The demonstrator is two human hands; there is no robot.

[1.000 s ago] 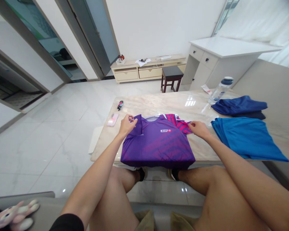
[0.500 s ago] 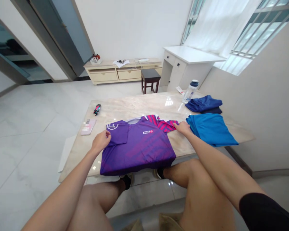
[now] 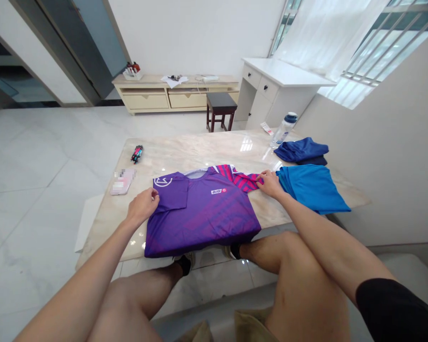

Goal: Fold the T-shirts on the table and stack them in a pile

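A: Where's the shirt [image 3: 203, 213]?
B: Flat on the desk [image 3: 217, 147], nr edge, collar facing away, hem end over the edge. Mostly purple, w/ a sm. white "BIG" logo on the chest.

A: L hand [image 3: 142, 205]?
B: At the outer edge of the purple sleeve [image 3: 171, 194], the one w/ the white ring print. Grip's narrow, fingers curled; can't tell if cloth is caught.

A: R hand [image 3: 269, 183]?
B: Grip's closed on the end of the pink-striped sleeve [image 3: 244, 181], thumb & fingers tog. Sleeve's out to the side, a bit crumpled.

A: What's next to it?
B: Bright blue cloth [image 3: 312, 187], folded, just beside R hand. Navy cloth [image 3: 301, 151] behind that, bunched, w/ a clear bottle [image 3: 283, 130], blue cap, upright by it. Sm. label [image 3: 267, 128] nr the bottle.

A: Other end of desk?
B: Pale pink item [image 3: 122, 182], part blurred, and a sm. dark multicol. thing [image 3: 137, 154] farther back.

A: Beyond desk?
B: Dk stool [image 3: 221, 104] on the floor, low cabinet [image 3: 150, 100] behind it, white drawer unit [image 3: 267, 88] to the right.
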